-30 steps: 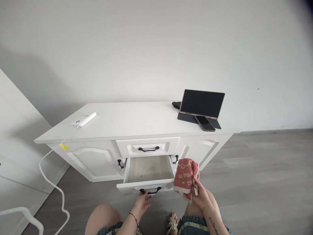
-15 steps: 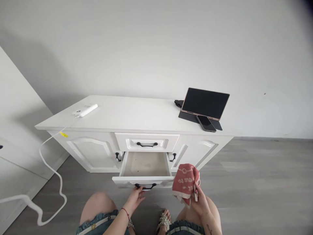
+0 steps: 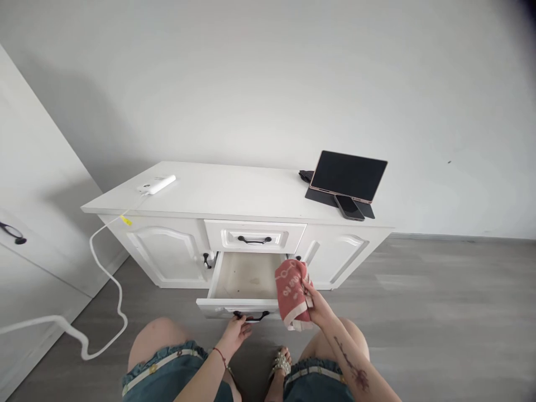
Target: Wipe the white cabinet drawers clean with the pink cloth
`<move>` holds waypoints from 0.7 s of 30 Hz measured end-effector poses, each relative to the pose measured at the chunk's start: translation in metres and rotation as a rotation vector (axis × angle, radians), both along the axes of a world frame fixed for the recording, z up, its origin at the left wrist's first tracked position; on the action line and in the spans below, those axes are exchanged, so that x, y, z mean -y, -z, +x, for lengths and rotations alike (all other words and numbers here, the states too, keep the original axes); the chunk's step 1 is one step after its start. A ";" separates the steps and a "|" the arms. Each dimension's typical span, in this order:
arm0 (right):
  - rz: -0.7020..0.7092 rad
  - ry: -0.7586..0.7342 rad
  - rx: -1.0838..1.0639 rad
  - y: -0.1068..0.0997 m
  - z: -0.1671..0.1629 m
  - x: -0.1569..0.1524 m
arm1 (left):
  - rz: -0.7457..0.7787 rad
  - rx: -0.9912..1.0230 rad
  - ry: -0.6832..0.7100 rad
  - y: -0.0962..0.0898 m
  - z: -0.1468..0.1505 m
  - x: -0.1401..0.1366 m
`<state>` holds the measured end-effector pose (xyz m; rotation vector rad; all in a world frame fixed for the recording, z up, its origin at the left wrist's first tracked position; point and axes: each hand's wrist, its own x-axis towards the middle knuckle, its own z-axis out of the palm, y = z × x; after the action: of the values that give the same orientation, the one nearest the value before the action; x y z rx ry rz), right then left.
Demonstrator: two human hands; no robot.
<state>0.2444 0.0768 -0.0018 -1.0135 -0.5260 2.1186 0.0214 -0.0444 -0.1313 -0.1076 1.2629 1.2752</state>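
A white cabinet has its lower drawer pulled out, and faint marks show on the drawer's pale bottom. My left hand is at the drawer front, its fingers closed at the left end of the black handle. In my right hand is a folded red towel with pale lettering and a white border, pinched at its right side. The towel hangs at the drawer's right front corner and covers part of it.
On the cabinet top stand a black-screened tablet, a phone in front of it, and a white power strip. Its white cord trails down at the left. A shut upper drawer sits above the pulled-out one.
My right hand has moved the red towel left and up, to the drawer's right corner. My left hand stays at the handle. The view has shifted slightly.
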 end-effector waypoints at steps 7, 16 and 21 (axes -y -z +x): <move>0.035 -0.250 0.238 -0.016 -0.067 -0.002 | -0.030 -0.009 0.038 -0.002 0.002 0.012; 0.563 -0.387 0.720 -0.002 -0.109 -0.043 | -0.029 -0.026 0.016 -0.001 0.007 0.017; 1.011 -0.544 0.895 0.008 -0.154 -0.046 | -0.017 -0.013 0.000 0.008 0.006 0.018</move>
<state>0.0907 0.1232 -0.0101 -1.1781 -2.2153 1.2781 0.0278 -0.0621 -0.1393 -0.1114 1.2853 1.2671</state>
